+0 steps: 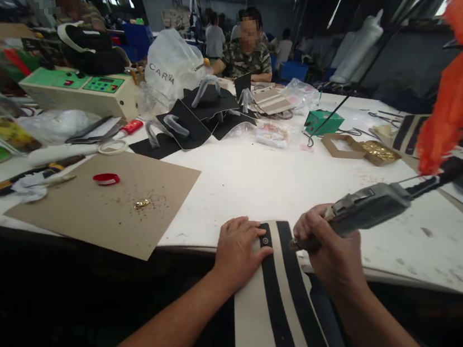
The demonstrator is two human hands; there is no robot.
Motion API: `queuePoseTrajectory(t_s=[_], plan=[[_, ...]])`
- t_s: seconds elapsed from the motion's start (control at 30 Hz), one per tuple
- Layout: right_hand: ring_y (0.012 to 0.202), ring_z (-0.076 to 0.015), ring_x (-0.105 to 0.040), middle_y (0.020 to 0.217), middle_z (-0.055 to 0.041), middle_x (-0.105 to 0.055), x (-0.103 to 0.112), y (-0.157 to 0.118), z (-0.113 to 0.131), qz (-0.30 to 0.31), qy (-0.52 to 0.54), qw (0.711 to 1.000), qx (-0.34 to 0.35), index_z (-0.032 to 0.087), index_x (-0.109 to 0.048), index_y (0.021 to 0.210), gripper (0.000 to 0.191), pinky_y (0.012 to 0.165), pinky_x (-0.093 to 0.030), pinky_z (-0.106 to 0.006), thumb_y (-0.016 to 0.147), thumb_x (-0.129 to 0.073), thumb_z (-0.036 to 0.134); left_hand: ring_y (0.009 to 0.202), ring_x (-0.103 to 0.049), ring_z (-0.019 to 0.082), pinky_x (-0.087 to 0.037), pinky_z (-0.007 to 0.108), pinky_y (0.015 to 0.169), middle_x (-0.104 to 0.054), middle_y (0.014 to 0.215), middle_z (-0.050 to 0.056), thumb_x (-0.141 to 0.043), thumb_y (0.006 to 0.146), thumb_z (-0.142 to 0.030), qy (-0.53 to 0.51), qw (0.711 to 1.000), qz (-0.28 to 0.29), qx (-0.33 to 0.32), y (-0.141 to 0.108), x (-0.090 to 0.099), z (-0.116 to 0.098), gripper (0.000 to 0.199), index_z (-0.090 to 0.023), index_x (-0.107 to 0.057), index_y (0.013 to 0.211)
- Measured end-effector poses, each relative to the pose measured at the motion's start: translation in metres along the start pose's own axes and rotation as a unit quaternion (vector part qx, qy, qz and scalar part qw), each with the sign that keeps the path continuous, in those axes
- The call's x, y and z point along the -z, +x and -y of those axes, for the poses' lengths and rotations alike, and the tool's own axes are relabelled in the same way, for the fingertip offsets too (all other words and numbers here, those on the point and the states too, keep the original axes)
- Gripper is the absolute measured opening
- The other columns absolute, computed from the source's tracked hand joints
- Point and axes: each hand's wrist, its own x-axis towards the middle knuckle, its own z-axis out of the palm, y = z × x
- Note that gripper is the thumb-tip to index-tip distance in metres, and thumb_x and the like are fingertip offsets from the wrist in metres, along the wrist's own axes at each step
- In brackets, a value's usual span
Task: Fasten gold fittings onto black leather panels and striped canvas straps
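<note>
My left hand lies flat on a cream panel with black stripes, pressing it at the table's front edge. Its thumb and forefinger are apart around a small round metal fitting on the left black stripe. My right hand is wrapped round a grey electric screwdriver with a lever along its body. The tool's tip points left, close by the right black stripe; I cannot tell whether it touches. Below the table edge the panel hangs down toward me.
Brown board at left bears a red band and gold bits. An open box of gold pieces stands right. Orange plastic hangs by the tool's cable. Black pieces with grey-wrapped handles lie behind; a person sits opposite.
</note>
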Motion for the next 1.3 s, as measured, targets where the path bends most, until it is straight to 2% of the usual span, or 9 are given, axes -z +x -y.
queuePoseTrajectory(t_s=[0.1,0.33,0.47,0.7,0.97,1.13,1.3], plan=[[0.056,-0.0125,-0.057,0.064,0.002,-0.055,-0.015,0.005,-0.018,0.039,-0.03,0.999,0.019,0.016,-0.054,0.083,0.029,0.058,-0.048,-0.027,0.09,-0.077,0.031,0.132,-0.054,0.026,-0.032,0.045,0.113,-0.072,0.128,-0.007,-0.091,0.076,-0.041,-0.008,1.0,0.004,0.004,0.0,0.0,-0.001,0.04,-0.03,-0.075,0.111],[0.067,-0.0132,-0.058,0.076,-0.0015,-0.059,-0.017,0.004,-0.04,0.039,-0.113,0.993,0.014,0.015,-0.057,0.08,0.028,0.068,-0.05,-0.03,0.089,-0.077,0.032,0.132,-0.053,0.026,-0.03,0.046,0.114,-0.071,0.13,-0.008,-0.088,0.079,-0.043,-0.009,1.0,0.001,-0.005,-0.002,0.001,0.001,0.039,-0.031,-0.073,0.113],[0.068,-0.0136,-0.059,0.076,-0.001,-0.06,-0.017,0.004,-0.042,0.034,-0.108,0.993,0.014,0.015,-0.056,0.083,0.026,0.067,-0.05,-0.031,0.089,-0.077,0.03,0.134,-0.051,0.025,-0.029,0.045,0.115,-0.07,0.13,-0.008,-0.087,0.08,-0.045,-0.01,1.0,-0.002,-0.009,-0.003,-0.001,0.002,0.039,-0.032,-0.073,0.114],[0.062,-0.0125,-0.057,0.068,0.0015,-0.055,-0.02,0.004,-0.043,0.079,-0.079,0.993,0.037,0.017,-0.051,0.079,0.027,0.066,-0.05,-0.031,0.095,-0.071,0.024,0.135,-0.051,0.025,-0.029,0.045,0.116,-0.069,0.131,-0.008,-0.087,0.08,-0.044,-0.012,1.0,0.004,-0.001,-0.003,-0.002,0.002,0.038,-0.032,-0.072,0.112],[0.063,-0.012,-0.059,0.071,0.001,-0.058,-0.02,0.006,-0.041,0.116,-0.095,0.987,0.054,0.017,-0.052,0.081,0.023,0.064,-0.051,-0.03,0.095,-0.07,0.023,0.134,-0.051,0.025,-0.029,0.046,0.116,-0.07,0.131,-0.007,-0.085,0.082,-0.045,-0.014,1.0,0.009,-0.004,-0.003,-0.001,0.002,0.038,-0.03,-0.071,0.113],[0.059,-0.0114,-0.057,0.069,0.0032,-0.056,-0.019,0.008,-0.042,0.112,-0.052,0.991,0.051,0.018,-0.05,0.086,0.022,0.06,-0.049,-0.029,0.095,-0.069,0.022,0.134,-0.051,0.026,-0.029,0.046,0.116,-0.07,0.131,-0.006,-0.087,0.08,-0.042,-0.013,1.0,0.007,-0.004,-0.003,-0.001,0.001,0.036,-0.03,-0.072,0.111],[0.062,-0.0118,-0.058,0.07,0.002,-0.057,-0.018,0.009,-0.04,0.127,-0.068,0.988,0.057,0.018,-0.05,0.083,0.022,0.063,-0.049,-0.03,0.096,-0.068,0.021,0.134,-0.051,0.026,-0.029,0.045,0.116,-0.07,0.131,-0.006,-0.086,0.08,-0.043,-0.012,1.0,0.008,-0.002,-0.001,-0.001,0.0,0.037,-0.03,-0.073,0.113]])
